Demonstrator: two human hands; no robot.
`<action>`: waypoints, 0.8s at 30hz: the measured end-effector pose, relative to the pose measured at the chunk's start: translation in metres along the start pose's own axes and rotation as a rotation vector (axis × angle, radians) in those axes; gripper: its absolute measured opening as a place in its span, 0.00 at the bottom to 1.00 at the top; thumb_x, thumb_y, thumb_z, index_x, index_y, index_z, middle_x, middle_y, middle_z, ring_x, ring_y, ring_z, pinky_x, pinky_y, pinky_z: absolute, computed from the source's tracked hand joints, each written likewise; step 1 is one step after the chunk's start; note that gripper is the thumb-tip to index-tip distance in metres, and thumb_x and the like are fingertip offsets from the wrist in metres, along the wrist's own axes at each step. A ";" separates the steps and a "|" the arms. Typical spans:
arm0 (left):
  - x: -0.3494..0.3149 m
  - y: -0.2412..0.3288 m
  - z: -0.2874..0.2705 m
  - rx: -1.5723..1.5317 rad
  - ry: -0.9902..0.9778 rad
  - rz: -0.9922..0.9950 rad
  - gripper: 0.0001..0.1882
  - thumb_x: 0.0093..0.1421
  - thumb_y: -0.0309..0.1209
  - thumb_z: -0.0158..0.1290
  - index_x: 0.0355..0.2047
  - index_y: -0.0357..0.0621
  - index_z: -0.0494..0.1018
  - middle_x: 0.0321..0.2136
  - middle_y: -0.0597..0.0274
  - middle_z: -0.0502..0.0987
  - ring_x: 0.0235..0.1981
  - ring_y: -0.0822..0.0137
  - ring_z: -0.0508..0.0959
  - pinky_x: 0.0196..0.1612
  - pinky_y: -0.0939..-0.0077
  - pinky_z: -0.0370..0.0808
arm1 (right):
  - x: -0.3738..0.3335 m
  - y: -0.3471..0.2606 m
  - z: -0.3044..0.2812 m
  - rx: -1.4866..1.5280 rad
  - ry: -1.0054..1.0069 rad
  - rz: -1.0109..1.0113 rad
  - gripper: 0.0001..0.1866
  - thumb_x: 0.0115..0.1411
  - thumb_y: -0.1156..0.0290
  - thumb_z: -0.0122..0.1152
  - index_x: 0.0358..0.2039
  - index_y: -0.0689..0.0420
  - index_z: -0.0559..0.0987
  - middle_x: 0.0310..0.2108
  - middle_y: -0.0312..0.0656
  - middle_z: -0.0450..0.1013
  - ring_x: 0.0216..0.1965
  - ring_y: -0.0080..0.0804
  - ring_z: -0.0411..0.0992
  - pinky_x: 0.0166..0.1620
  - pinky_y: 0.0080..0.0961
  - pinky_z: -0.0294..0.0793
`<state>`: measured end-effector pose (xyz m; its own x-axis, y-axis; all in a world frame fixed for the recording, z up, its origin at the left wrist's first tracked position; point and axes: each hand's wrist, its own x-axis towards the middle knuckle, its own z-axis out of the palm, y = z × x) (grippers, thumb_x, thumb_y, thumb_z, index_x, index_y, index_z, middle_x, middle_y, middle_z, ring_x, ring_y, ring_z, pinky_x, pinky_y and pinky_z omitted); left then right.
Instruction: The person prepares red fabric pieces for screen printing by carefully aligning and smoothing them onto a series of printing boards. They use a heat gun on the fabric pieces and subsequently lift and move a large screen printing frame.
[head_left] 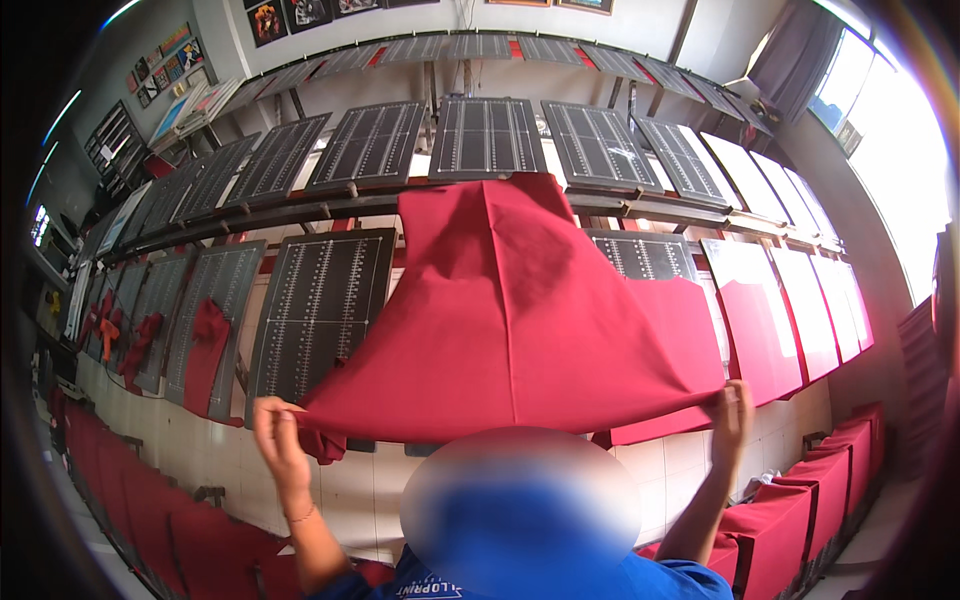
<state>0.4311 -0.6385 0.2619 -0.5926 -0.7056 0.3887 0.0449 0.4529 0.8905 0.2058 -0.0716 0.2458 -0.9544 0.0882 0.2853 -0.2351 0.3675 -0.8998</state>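
A large red fabric panel (450, 345) with a crease down its middle is stretched out in front of me. My left hand (280, 440) pinches its near left corner, and my right hand (733, 415) grips the near right corner. The panel's near edge hangs taut between the two hands, while its far end reaches across to the second row of boards. Beneath it lies a dark board, mostly hidden. To its left is a dark board with white grid marks (325, 310); to its right, another red panel (675, 330) lies on a board.
More gridded boards (490, 140) stand in rows on metal racks beyond. Crumpled red cloth (207, 340) rests on boards at the left. Red panels cover boards at the right (760, 330) and behind me on both sides (775, 525). A bright window (880, 150) is at far right.
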 end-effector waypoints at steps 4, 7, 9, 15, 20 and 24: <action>-0.057 -0.085 0.025 0.284 -0.279 -0.203 0.03 0.66 0.23 0.47 0.33 0.41 0.67 0.21 0.64 0.69 0.21 0.67 0.71 0.28 0.69 0.68 | -0.056 0.075 0.028 -0.348 -0.289 0.236 0.04 0.69 0.74 0.53 0.36 0.59 0.74 0.19 0.37 0.67 0.22 0.25 0.63 0.27 0.27 0.63; -0.114 -0.140 0.016 0.584 -0.530 -0.376 0.09 0.65 0.32 0.52 0.36 0.37 0.70 0.29 0.48 0.80 0.30 0.49 0.81 0.34 0.57 0.75 | -0.088 0.104 0.029 -0.471 -0.640 0.534 0.05 0.66 0.73 0.57 0.37 0.62 0.77 0.29 0.50 0.79 0.35 0.34 0.81 0.37 0.33 0.78; -0.131 -0.148 0.021 0.646 -0.776 -0.652 0.24 0.65 0.44 0.57 0.48 0.33 0.72 0.45 0.39 0.81 0.48 0.45 0.82 0.51 0.55 0.77 | -0.099 0.123 0.038 -0.397 -0.683 0.555 0.11 0.67 0.69 0.59 0.44 0.64 0.77 0.35 0.51 0.81 0.40 0.40 0.81 0.45 0.36 0.79; -0.124 -0.262 0.116 -0.282 -0.477 -0.796 0.37 0.72 0.53 0.46 0.67 0.34 0.61 0.66 0.46 0.66 0.68 0.55 0.65 0.69 0.67 0.61 | -0.068 0.161 0.160 0.044 -0.504 0.526 0.37 0.70 0.43 0.49 0.66 0.62 0.65 0.62 0.53 0.69 0.65 0.42 0.66 0.58 0.41 0.71; -0.142 -0.290 0.118 -0.487 -0.237 -1.171 0.29 0.72 0.48 0.49 0.61 0.35 0.69 0.56 0.54 0.76 0.56 0.63 0.75 0.60 0.68 0.70 | -0.110 0.225 0.169 0.416 -0.489 0.962 0.40 0.71 0.40 0.45 0.62 0.67 0.70 0.57 0.54 0.72 0.56 0.37 0.73 0.56 0.36 0.75; -0.194 -0.270 0.079 -0.524 -0.297 -1.115 0.14 0.73 0.36 0.48 0.47 0.38 0.76 0.43 0.61 0.81 0.46 0.68 0.80 0.52 0.71 0.75 | -0.181 0.260 0.107 0.411 -0.362 0.956 0.17 0.70 0.63 0.56 0.49 0.64 0.80 0.41 0.41 0.79 0.41 0.29 0.77 0.45 0.25 0.76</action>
<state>0.4704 -0.5807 -0.0730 -0.6678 -0.3842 -0.6375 -0.3216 -0.6236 0.7126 0.2973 -0.0914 -0.0749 -0.7573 -0.1289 -0.6402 0.6497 -0.0500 -0.7585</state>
